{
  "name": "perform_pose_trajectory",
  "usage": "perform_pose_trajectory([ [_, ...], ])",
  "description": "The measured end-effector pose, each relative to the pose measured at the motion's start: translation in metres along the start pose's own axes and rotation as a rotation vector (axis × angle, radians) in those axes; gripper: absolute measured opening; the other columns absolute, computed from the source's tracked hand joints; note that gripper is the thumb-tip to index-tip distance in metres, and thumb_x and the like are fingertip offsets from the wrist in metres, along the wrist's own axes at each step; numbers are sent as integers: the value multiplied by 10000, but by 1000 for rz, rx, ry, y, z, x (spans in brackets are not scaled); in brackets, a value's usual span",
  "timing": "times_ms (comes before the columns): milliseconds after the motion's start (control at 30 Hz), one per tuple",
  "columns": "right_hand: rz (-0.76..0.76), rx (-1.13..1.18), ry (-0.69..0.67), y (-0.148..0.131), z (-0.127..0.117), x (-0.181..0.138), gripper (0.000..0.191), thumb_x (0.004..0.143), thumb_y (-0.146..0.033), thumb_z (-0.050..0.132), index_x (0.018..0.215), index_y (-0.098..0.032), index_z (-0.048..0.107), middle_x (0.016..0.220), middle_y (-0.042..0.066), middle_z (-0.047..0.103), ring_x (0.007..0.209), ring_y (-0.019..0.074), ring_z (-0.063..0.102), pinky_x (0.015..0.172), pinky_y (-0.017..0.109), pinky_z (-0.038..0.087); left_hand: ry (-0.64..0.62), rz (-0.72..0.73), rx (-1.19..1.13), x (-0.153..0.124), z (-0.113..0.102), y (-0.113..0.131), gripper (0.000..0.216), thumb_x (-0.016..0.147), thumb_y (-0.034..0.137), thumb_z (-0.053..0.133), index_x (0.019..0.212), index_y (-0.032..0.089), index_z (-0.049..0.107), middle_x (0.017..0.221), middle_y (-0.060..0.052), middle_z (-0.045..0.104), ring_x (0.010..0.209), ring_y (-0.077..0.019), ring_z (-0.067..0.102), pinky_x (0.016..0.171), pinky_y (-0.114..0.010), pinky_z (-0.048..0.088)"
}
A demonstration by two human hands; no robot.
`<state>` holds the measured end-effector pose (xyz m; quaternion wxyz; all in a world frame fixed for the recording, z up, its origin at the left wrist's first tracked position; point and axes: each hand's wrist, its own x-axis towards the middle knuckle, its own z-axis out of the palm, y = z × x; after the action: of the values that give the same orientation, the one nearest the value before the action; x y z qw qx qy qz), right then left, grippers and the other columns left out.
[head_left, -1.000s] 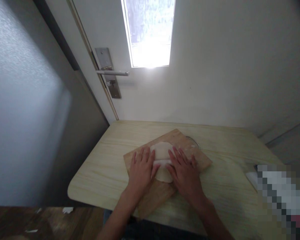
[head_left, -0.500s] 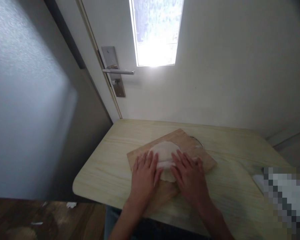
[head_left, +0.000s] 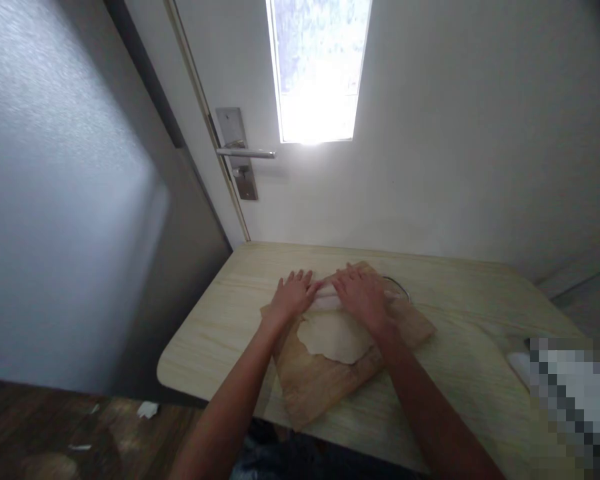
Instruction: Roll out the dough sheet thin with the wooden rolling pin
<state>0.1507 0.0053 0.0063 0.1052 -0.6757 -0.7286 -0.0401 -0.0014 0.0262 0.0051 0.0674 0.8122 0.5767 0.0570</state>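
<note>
A flattened sheet of pale dough point(head_left: 333, 339) with an uneven edge lies on a wooden cutting board point(head_left: 315, 390). Across its far part runs a thin, light rolling pin point(head_left: 326, 302), mostly covered by my hands. My left hand point(head_left: 295, 293) rests on the pin's left part, palm down, fingers stretched forward and apart. On the right part lies my right hand point(head_left: 363, 297), also flat with its fingers extended. The pin's right end shows past that hand. A metal loop handle point(head_left: 400, 287) sticks out from the board's far right edge.
The board sits on a light wood-grain table point(head_left: 205, 333) against a white door point(head_left: 430, 133) with a lever handle point(head_left: 247, 153) and a bright window. A grey panel point(head_left: 55, 233) stands at left. At right is a pixelated patch. Scraps of white paper point(head_left: 147, 409) lie on the floor.
Both hands have moved forward, away from me, taking the rolling pin from the middle of the dough to its far part. More of the near dough and board shows.
</note>
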Motion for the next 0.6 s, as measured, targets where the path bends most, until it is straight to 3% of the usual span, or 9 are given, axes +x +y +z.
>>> perform_pose_trajectory([
  [133,4,0,17,-1,-1,-14,413,884,-335,266,1133,-157,543,1265,99,472,1167,251,393,965,457,220,50,11,5,-18,3,4,529,884,459,161,1276,169,365,1316,-92,409,1227,-248,328,981,-437,270],
  [267,-35,50,104,2,3,-78,383,883,-340,275,1172,-231,503,1286,35,455,1162,236,392,992,505,139,276,-10,126,-83,22,25,430,877,402,262,1226,215,432,1342,-64,373,1255,-280,267,1001,-581,84],
  [400,-96,68,138,6,8,-131,424,871,-352,318,1266,-218,395,1347,31,369,1247,232,263,988,481,186,300,28,145,-133,36,40,422,880,323,272,1287,235,339,1373,-69,308,1260,-285,251,935,-655,150],
  [500,-78,62,139,5,11,-126,432,874,-359,306,1277,-217,376,1362,30,343,1256,237,242,982,507,173,281,16,148,-125,34,39,420,878,323,279,1287,246,339,1372,-70,313,1260,-286,250,932,-662,143],
  [600,-16,54,118,2,9,-82,407,887,-354,261,1236,-232,431,1341,34,380,1208,247,328,979,550,117,272,-34,157,-82,21,29,395,875,387,277,1189,237,465,1355,-69,351,1261,-308,234,944,-666,66],
])
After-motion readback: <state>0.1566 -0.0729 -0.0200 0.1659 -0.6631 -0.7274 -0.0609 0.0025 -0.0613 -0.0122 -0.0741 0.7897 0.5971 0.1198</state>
